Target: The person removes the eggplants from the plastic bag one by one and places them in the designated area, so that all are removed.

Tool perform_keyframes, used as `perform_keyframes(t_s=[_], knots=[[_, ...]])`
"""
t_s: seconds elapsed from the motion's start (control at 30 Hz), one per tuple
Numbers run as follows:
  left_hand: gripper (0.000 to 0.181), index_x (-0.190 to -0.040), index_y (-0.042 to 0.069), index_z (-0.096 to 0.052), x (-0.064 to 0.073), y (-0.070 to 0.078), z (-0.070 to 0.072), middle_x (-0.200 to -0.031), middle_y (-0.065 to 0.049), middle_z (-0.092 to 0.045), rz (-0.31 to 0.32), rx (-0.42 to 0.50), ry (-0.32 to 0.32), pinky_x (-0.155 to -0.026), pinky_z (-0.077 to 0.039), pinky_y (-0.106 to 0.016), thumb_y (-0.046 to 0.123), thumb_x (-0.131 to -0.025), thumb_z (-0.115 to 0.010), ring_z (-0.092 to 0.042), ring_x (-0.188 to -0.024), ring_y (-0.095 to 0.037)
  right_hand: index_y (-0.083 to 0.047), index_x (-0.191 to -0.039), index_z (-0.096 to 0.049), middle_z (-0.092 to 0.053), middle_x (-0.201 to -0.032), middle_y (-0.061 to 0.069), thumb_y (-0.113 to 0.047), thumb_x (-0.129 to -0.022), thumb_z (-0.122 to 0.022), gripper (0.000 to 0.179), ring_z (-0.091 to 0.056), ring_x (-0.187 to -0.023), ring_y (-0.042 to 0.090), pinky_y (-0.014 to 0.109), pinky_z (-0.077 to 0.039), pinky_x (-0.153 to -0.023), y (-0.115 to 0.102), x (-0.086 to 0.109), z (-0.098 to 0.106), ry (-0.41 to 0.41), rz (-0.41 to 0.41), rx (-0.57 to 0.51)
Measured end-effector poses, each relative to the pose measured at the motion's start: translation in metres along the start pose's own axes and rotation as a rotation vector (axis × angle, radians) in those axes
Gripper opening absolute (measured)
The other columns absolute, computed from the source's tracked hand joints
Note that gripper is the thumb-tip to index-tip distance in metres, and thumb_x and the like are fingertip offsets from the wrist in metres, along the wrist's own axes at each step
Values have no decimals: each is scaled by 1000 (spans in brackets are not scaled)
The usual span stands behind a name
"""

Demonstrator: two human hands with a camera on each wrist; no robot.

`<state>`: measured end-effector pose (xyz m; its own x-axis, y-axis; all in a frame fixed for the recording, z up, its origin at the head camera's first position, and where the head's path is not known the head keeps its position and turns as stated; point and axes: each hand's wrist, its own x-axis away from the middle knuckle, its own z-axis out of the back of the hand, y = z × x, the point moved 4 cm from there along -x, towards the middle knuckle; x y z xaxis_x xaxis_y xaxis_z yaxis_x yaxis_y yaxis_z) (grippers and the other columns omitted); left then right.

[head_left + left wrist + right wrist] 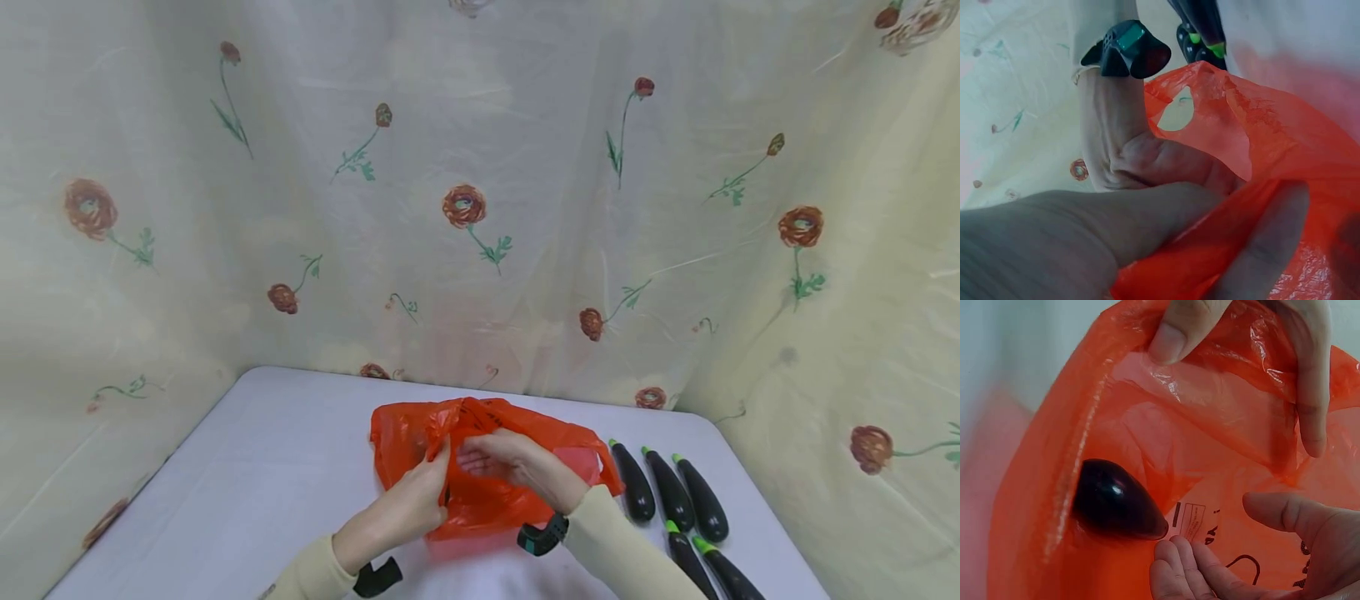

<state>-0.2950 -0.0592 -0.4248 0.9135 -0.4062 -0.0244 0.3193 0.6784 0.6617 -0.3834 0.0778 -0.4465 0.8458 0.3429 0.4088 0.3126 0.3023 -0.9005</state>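
Note:
An orange-red plastic bag (487,508) lies on the table with its mouth spread. My left hand (420,500) grips the bag's rim, and the left wrist view shows the film between its thumb and a finger. Inside the mouth is my right hand (513,458), its fingers loosely bent and holding nothing. In the right wrist view a dark, glossy eggplant (1119,500) lies in the bag, just beyond the fingertips of the right hand (1310,544). Part of that eggplant is hidden behind the bag's side.
Several eggplants (671,492) with green stem ends lie to the right of the bag on the white table (300,467). A flower-patterned curtain (525,292) hangs behind and along both sides. A dark band (543,533) sits at the right wrist.

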Motion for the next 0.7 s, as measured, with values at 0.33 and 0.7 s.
perform_keyframes(t_s=[0.33, 0.7], knots=[[96, -152, -5, -10, 1, 1, -1, -150, -22, -36, -2, 9, -7, -75, -59, -35, -10, -76, -70, -60, -86, -23, 3, -118, -66, -71, -108, 17, -20, -97, -54, 33, -69, -99, 28, 40, -51, -97, 2, -12, -4, 27, -10, -11], [94, -152, -5, -14, 1, 1, -4, -148, -23, -39, 16, -1, -23, -70, -59, -31, -10, -76, -70, -57, -71, -14, 0, -115, -69, -74, -96, 9, -21, -95, -58, 30, -68, -101, 30, 42, -49, -99, 10, -24, -8, 30, -22, 14]])
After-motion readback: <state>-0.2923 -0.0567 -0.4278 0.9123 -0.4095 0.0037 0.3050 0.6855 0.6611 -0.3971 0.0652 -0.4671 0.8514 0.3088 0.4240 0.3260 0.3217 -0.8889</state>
